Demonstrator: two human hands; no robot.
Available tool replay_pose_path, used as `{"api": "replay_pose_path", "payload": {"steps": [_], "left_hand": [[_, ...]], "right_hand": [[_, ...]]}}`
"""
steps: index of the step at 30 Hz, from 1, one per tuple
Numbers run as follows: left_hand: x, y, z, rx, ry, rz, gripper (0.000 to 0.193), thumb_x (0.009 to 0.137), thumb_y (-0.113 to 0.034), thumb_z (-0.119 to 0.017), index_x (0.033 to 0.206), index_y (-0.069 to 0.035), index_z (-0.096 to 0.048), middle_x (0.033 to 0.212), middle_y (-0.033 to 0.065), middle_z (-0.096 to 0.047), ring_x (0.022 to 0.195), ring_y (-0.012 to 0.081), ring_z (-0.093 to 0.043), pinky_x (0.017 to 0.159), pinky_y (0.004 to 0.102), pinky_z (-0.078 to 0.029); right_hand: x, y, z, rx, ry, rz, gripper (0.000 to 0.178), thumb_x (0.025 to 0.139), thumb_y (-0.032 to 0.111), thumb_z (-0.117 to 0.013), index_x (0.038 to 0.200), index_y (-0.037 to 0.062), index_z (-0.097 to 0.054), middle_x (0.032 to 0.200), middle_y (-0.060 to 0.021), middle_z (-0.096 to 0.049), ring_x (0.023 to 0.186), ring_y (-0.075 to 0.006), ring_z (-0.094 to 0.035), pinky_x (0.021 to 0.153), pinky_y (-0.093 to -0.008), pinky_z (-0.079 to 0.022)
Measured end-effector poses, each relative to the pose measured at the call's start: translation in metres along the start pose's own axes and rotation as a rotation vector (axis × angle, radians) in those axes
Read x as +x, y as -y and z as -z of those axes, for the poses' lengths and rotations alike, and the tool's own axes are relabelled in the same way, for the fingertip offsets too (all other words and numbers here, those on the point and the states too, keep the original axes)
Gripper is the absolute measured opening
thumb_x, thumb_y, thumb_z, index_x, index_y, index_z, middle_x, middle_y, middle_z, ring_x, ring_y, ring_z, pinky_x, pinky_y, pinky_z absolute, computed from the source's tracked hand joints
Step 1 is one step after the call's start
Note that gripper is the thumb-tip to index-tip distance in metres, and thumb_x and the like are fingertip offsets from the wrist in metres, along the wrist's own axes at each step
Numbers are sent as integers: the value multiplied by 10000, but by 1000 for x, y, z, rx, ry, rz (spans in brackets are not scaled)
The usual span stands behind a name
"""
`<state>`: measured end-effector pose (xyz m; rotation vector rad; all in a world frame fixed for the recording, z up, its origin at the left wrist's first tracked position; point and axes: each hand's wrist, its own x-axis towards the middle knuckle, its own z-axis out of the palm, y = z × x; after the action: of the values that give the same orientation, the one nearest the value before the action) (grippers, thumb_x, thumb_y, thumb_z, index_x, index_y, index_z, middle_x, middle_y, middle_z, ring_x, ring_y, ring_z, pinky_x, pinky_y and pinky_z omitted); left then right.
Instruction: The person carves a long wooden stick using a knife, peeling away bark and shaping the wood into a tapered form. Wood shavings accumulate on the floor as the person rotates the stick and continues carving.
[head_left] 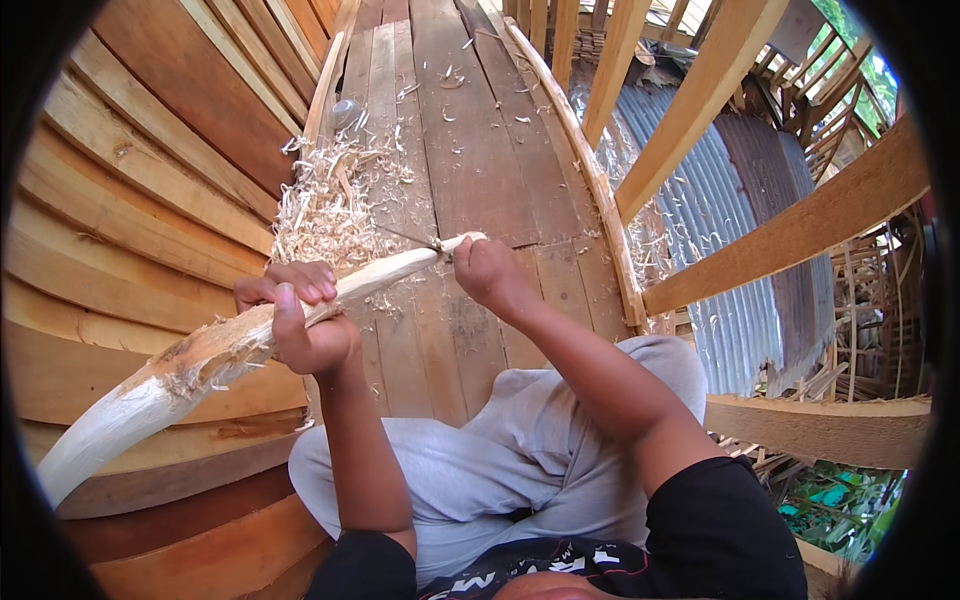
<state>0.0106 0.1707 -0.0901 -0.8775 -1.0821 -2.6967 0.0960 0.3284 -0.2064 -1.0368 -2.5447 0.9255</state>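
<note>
A long, curved pole of pale peeled wood (385, 272) slants from the lower left up to the middle, with rough brown patches and loose fibres along its near part. My left hand (315, 340) is closed around it, thumb up on the near side and fingers over the far side. Close to the pole's far tip, my right hand (487, 270) is closed in a fist on a knife whose handle is hidden in my grip. The thin dark knife blade (408, 235) points left and crosses the pole; a small curl of wood sits where they meet.
Wood shavings (335, 195) are heaped left of the plank floor (475, 150), near a small grey round container (345, 113). Curved boards (120, 250) rise on the left. Slanted wooden posts (690, 105) stand on the right, with corrugated metal sheets (725, 230) beyond them. My crossed legs are below.
</note>
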Motion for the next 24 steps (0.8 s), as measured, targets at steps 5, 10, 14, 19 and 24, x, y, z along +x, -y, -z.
{"api": "replay_pose_path", "payload": {"steps": [5, 10, 14, 19, 24], "left_hand": [[5, 0, 7, -17, -40, -2, 151, 767, -104, -529, 806, -93, -384, 577, 47, -429, 497, 134, -427, 541, 280, -418], [3, 2, 5, -11, -22, -6, 174, 757, -101, -543, 819, -94, -381, 581, 40, -421, 499, 132, -424, 532, 275, -419], [3, 2, 3, 53, 11, -17, 135, 813, -159, -515, 783, -117, -391, 591, 26, -412, 529, 120, -415, 553, 273, -394], [-2, 1, 2, 7, 19, -39, 164, 778, -117, -542, 814, -98, -383, 591, 36, -422, 505, 125, -418, 531, 270, -411], [-5, 0, -4, 103, -12, -19, 135, 816, -160, -511, 786, -117, -387, 595, 26, -411, 529, 121, -408, 570, 281, -398]], "right_hand": [[-2, 8, -6, -31, 15, -64, 532, 947, 303, -318, 696, -21, -658, 751, -249, -645, 715, -423, -630, 704, -513, -500], [-6, 16, 9, -19, 42, -64, 537, 955, 297, -304, 719, -31, -657, 763, -252, -647, 744, -430, -628, 726, -515, -495], [-13, 26, 19, 15, 42, -74, 534, 956, 290, -309, 713, -39, -651, 760, -255, -644, 740, -437, -624, 734, -518, -491], [-41, 69, 43, 55, 132, 106, 516, 948, 287, -331, 710, -41, -650, 745, -261, -635, 705, -449, -617, 702, -525, -488], [1, -2, -2, -106, -81, -9, 512, 940, 301, -328, 706, -6, -664, 711, -226, -646, 666, -428, -628, 660, -513, -503]]}}
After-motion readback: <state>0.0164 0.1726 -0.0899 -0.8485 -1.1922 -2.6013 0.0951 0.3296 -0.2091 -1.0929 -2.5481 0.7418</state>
